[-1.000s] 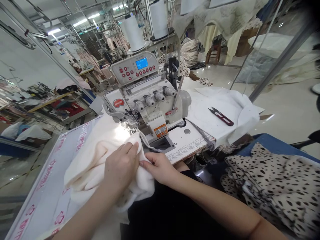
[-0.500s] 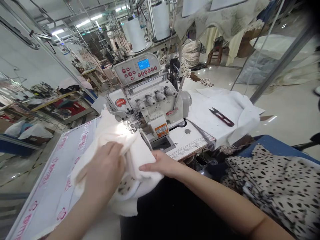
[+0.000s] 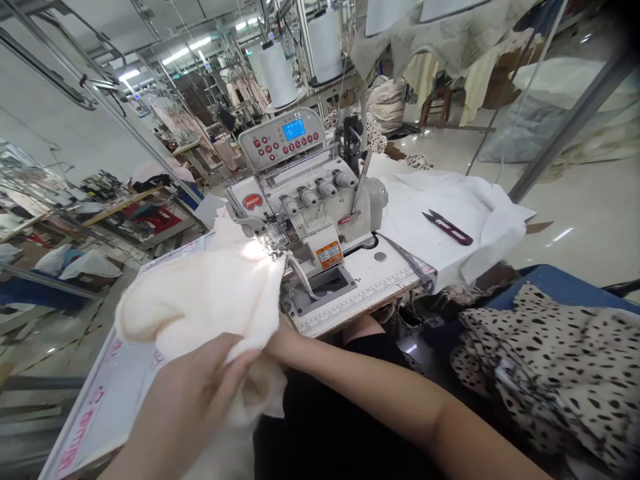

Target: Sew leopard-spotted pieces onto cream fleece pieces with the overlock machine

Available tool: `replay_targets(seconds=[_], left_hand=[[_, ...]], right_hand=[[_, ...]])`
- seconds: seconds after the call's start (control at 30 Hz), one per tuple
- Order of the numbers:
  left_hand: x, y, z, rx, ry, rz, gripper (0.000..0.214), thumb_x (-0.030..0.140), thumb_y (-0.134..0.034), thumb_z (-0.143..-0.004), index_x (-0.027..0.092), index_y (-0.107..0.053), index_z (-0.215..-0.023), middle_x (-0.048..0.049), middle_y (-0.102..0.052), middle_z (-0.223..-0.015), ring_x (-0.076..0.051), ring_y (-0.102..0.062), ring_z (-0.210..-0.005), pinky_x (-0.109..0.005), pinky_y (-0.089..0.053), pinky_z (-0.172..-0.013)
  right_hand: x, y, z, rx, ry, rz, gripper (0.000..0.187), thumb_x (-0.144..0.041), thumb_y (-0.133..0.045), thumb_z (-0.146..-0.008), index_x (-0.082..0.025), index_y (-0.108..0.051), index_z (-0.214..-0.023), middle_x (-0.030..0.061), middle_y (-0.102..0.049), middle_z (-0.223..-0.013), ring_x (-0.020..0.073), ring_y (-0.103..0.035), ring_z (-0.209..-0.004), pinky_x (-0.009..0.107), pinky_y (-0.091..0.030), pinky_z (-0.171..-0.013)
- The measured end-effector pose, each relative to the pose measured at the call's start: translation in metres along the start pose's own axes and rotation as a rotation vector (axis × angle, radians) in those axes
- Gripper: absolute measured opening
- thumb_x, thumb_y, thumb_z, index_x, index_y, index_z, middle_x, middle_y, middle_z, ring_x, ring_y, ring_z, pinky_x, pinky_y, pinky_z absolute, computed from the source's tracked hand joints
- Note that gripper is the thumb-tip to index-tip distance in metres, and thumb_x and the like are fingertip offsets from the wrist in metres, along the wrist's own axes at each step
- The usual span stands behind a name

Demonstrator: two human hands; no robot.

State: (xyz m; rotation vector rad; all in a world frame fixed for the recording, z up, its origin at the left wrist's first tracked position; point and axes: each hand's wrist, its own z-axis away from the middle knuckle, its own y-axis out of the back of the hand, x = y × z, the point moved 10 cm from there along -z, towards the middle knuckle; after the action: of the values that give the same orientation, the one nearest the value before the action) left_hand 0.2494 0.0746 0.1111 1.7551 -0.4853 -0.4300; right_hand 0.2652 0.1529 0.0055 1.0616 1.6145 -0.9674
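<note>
A bunched cream fleece fabric is lifted off the table, and its far end runs to the presser foot of a white overlock sewing machine. My left hand grips the fabric's near fold from below. My right hand reaches in under the fabric from the right, with its fingers hidden. The needle area is partly covered by the fabric.
Red-handled thread snips lie on a white cloth right of the machine. A spotted fabric pile sits at lower right. A pink-printed white board lies at left. Large thread cones stand behind.
Both hands have raised the cream fabric off the table and bunched it up. My right hand has slid beneath it, and the view has shifted slightly.
</note>
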Motion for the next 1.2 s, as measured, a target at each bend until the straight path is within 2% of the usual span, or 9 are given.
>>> replay_targets(seconds=[0.23,0.43,0.63,0.7,0.8,0.9,0.97,1.07,1.2], left_hand=[[-0.021,0.005,0.011,0.18,0.044,-0.089,0.023,0.039,-0.044,-0.081,0.022,-0.051,-0.095,0.0018,-0.064,-0.076,-0.012,-0.06,-0.056,-0.02,-0.043,-0.048],[0.014,-0.018,0.013,0.098,-0.191,-0.009,0.015,0.024,-0.04,-0.083,0.019,-0.052,-0.074,0.0031,-0.051,-0.056,-0.011,-0.051,-0.048,-0.022,-0.037,-0.046],[0.019,-0.021,0.003,0.264,-0.212,-0.119,0.034,0.025,-0.046,-0.082,0.017,-0.049,-0.115,-0.0008,-0.066,-0.081,-0.012,-0.061,-0.062,-0.021,-0.043,-0.053],[0.017,-0.016,-0.002,0.277,-0.228,-0.076,0.033,0.02,-0.041,-0.082,0.019,-0.05,-0.114,-0.0014,-0.066,-0.091,-0.013,-0.062,-0.072,-0.021,-0.044,-0.06],[0.0,0.0,-0.012,0.311,-0.103,0.02,0.031,0.019,-0.042,-0.081,0.021,-0.056,-0.109,-0.0018,-0.062,-0.094,-0.014,-0.059,-0.082,-0.022,-0.044,-0.069],[-0.011,0.022,-0.019,0.389,0.033,0.135,0.026,0.023,-0.045,-0.082,0.021,-0.059,-0.104,-0.0033,-0.057,-0.1,-0.016,-0.055,-0.09,-0.026,-0.041,-0.079],[-0.02,0.033,-0.02,0.451,0.158,0.218,0.019,0.027,-0.046,-0.083,0.019,-0.06,-0.091,-0.001,-0.057,-0.09,-0.014,-0.054,-0.083,-0.026,-0.042,-0.074],[-0.026,0.035,-0.017,0.482,0.265,0.242,0.02,0.029,-0.048,-0.083,0.017,-0.055,-0.069,0.004,-0.046,-0.061,-0.008,-0.046,-0.057,-0.02,-0.035,-0.052],[0.014,-0.007,-0.017,0.213,-0.154,0.242,0.017,0.021,-0.043,-0.083,0.018,-0.06,-0.087,0.0015,-0.051,-0.064,-0.008,-0.048,-0.054,-0.019,-0.038,-0.049]], right_hand=[[0.038,0.05,0.087,-0.059,-0.235,0.016,0.024,-0.035,-0.042,-0.086,-0.015,-0.054,-0.082,-0.0039,-0.043,-0.053,0.01,-0.042,-0.044,0.022,-0.038,-0.045],[-0.063,0.089,0.08,0.315,0.442,0.588,0.038,-0.025,-0.051,-0.082,-0.018,-0.047,-0.12,0.0127,-0.047,-0.115,0.0202,-0.048,-0.097,0.035,-0.045,-0.08],[-0.103,0.064,0.085,0.216,0.826,0.647,0.017,-0.009,-0.048,-0.08,-0.019,-0.061,-0.084,0.0023,-0.063,-0.084,0.0167,-0.05,-0.086,0.033,-0.043,-0.079],[-0.092,0.083,0.08,0.34,0.697,0.51,0.014,-0.012,-0.051,-0.08,-0.018,-0.06,-0.089,0.0043,-0.062,-0.091,0.0168,-0.051,-0.09,0.034,-0.043,-0.083],[-0.036,0.112,0.063,0.461,0.23,0.164,0.031,-0.027,-0.065,-0.073,-0.018,-0.053,-0.101,0.0065,-0.059,-0.096,0.0176,-0.054,-0.089,0.034,-0.045,-0.08],[0.013,0.084,0.051,0.176,-0.14,-0.261,0.04,-0.039,-0.069,-0.067,-0.015,-0.055,-0.094,0.0038,-0.06,-0.083,0.0141,-0.056,-0.07,0.028,-0.046,-0.064],[0.02,0.066,0.054,0.022,-0.234,-0.449,0.038,-0.044,-0.067,-0.066,-0.013,-0.057,-0.084,0.0015,-0.058,-0.074,0.0108,-0.052,-0.061,0.024,-0.042,-0.057],[0.016,0.072,0.063,0.034,-0.256,-0.517,0.038,-0.046,-0.067,-0.066,-0.013,-0.056,-0.081,-0.0007,-0.055,-0.07,0.0079,-0.047,-0.055,0.021,-0.036,-0.053],[0.006,0.086,0.077,0.056,-0.177,-0.33,0.03,-0.041,-0.064,-0.072,-0.013,-0.052,-0.072,-0.0035,-0.045,-0.062,0.0071,-0.039,-0.055,0.02,-0.029,-0.051]])
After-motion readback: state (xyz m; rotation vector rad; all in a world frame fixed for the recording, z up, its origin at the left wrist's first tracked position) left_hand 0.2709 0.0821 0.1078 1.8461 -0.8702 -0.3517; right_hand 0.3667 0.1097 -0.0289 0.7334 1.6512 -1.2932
